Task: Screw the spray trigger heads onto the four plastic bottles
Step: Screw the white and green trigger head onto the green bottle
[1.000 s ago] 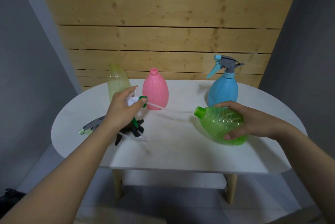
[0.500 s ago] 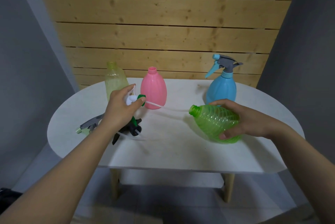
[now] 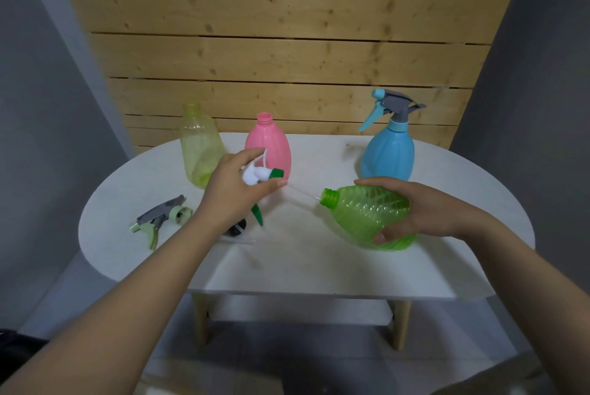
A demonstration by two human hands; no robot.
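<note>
tilted the green bottle on its side in the right hand, open neck aimed left toward the incoming head, probably so the dip tube could slide straight in. wrapped around the bottle's body, fingers over the top and thumb beneath, base just off or resting on the white table; hard to tell which. pinched the white and green trigger head in the left hand, fingers closed around it, collar facing the bottle mouth, tube tip just beside the neck and seemingly not yet inside. judged as the start of the second fitting: blue bottle upright at the back right with its grey trigger head already on. left the pink bottle and pale yellow bottle standing uncapped at the back left. kept a grey and pale green trigger head lying loose on the table at the left, and a dark one mostly hidden under the left wrist.
</note>
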